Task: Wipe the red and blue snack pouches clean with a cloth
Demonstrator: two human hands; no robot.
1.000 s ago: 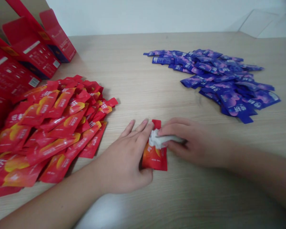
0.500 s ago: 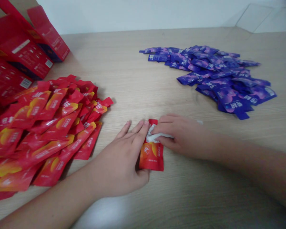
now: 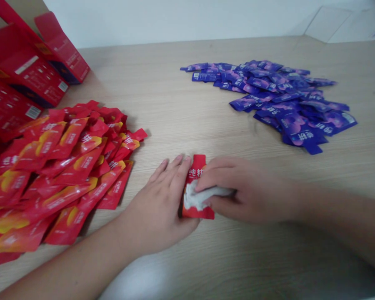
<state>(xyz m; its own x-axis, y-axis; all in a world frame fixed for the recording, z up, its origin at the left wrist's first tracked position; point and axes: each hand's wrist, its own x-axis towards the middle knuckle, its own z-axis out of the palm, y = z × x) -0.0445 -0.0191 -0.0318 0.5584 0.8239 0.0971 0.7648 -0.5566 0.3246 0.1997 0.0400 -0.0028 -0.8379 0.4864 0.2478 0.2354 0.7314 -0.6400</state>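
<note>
The left hand (image 3: pixel 156 208) is spread and steadying a red sachet (image 3: pixel 197 166) on the bench (image 3: pixel 162 91) — the right hand (image 3: pixel 250 191) is pinching a white cloth (image 3: pixel 203 196), pressing it onto the sachet, beside a heap of red sachets (image 3: pixel 65 175).

Legible print: red sachet (image 3: pixel 196 167)
White Chinese characters near its top, first reads 纯, next unclear; purple sachets (image 3: pixel 312 135), red cartons (image 3: pixel 25 68) too blurred to read

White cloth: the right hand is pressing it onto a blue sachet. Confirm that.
The sachet's colour is wrong: the head view shows the right hand pressing the white cloth onto a red sachet, not a blue one.
</note>
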